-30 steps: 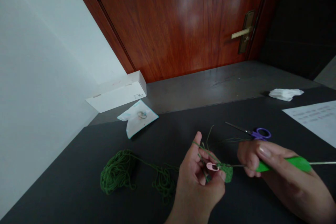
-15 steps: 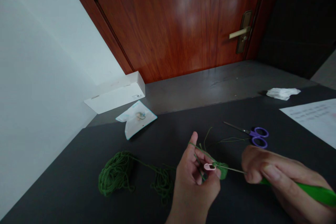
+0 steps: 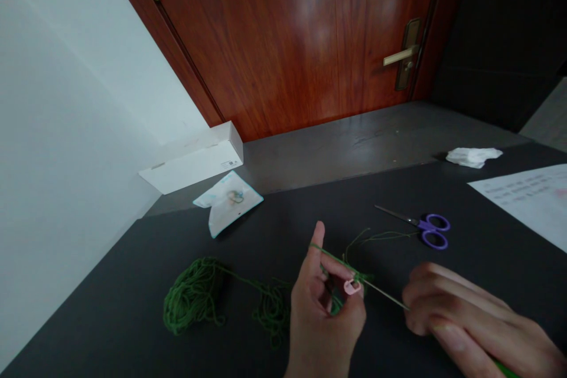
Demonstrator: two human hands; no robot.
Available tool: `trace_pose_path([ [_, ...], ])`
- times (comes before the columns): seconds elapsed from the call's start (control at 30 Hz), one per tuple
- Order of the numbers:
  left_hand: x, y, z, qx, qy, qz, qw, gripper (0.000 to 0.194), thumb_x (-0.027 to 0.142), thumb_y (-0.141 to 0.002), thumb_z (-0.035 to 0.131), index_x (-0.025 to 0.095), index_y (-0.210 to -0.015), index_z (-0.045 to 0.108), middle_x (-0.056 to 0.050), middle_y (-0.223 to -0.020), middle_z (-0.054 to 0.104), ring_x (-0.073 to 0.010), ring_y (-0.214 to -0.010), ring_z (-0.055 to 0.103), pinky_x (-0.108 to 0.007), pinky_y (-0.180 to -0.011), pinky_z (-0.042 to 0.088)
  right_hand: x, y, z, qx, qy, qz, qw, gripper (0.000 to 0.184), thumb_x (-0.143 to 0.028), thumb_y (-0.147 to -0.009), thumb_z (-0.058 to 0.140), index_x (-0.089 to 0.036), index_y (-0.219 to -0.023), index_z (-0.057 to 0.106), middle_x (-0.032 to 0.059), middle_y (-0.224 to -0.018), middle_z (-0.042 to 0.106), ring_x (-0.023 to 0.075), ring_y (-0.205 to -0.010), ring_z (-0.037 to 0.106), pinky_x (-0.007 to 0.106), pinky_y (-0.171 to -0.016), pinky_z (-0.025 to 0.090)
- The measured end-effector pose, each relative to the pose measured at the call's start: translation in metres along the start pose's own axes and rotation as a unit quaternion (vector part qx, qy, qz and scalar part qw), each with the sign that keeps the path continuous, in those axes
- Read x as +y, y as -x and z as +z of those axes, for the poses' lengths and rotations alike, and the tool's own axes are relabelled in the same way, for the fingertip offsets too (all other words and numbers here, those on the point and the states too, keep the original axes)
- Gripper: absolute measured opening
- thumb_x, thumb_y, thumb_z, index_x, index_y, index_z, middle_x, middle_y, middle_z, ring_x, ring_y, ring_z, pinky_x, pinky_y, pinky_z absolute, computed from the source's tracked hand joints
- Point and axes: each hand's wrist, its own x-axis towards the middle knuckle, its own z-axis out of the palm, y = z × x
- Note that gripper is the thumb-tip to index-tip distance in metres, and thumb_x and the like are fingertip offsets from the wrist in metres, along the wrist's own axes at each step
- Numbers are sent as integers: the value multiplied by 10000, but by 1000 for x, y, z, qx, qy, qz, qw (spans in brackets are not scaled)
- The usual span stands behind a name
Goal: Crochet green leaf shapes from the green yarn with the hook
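My left hand (image 3: 325, 316) pinches a small green crochet piece (image 3: 365, 278) between thumb and fingers, mostly hidden behind them. A pink stitch marker (image 3: 352, 287) hangs from the work by my thumb. Green yarn runs taut over my raised index finger to the stitches. My right hand (image 3: 465, 313) is closed around a crochet hook (image 3: 386, 294); its thin metal shaft slants up left into the piece, and only a bit of the green handle shows below. A green yarn ball (image 3: 192, 295) lies to the left, joined by a strand to a loose tangle (image 3: 271, 310).
Purple-handled scissors (image 3: 429, 226) lie beyond my right hand, with thin yarn tails reaching toward them. A printed sheet (image 3: 527, 192) and crumpled tissue (image 3: 473, 156) sit at the right. Farther left are a plastic packet (image 3: 233, 204) and a white box (image 3: 195, 164) against the wall.
My right hand has moved lower and turned, so the hook now slants upward to the piece. The stitch marker has swung down, and the green piece shows less behind my fingers.
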Motion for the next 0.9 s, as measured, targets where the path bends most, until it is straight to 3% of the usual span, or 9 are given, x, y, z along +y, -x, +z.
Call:
trace_pose_path([
  [0.2, -8, 1, -1, 22, -16, 21, 999, 705, 73, -684, 664, 190, -1363, 518, 51, -658, 586, -113, -626, 545, -236, -683, 474, -1, -6, -4, -33, -32, 18, 999, 285, -339, -1014, 367, -241, -813, 543, 9, -696, 584, 159, -644, 587, 282, -603, 449],
  [0.47, -13, -4, -4, 16, 50, -32, 998, 725, 101, -635, 711, 164, -1339, 550, 41, -661, 582, -101, -613, 527, -197, -563, 430, 2, -11, -12, -82, -21, -2, 996, 271, -331, -1020, 360, -238, -840, 540, 6, -718, 611, 148, -665, 620, 255, -603, 474],
  [0.67, -12, -4, -4, 16, 63, -47, 997, 718, 132, -647, 712, 159, -1345, 547, 33, -669, 587, -118, -643, 552, -228, -613, 465, 0, -9, -6, -33, -44, 23, 998, 290, -356, -1009, 383, -239, -802, 548, 8, -677, 591, 164, -620, 596, 283, -582, 458],
  [0.9, -10, -3, -2, 24, 66, -41, 997, 714, 131, -637, 714, 156, -1332, 556, 34, -681, 594, -119, -651, 554, -232, -627, 467, 1, -7, -6, -39, -38, 17, 998, 278, -345, -1014, 369, -243, -821, 541, 12, -697, 601, 167, -641, 607, 284, -596, 458],
])
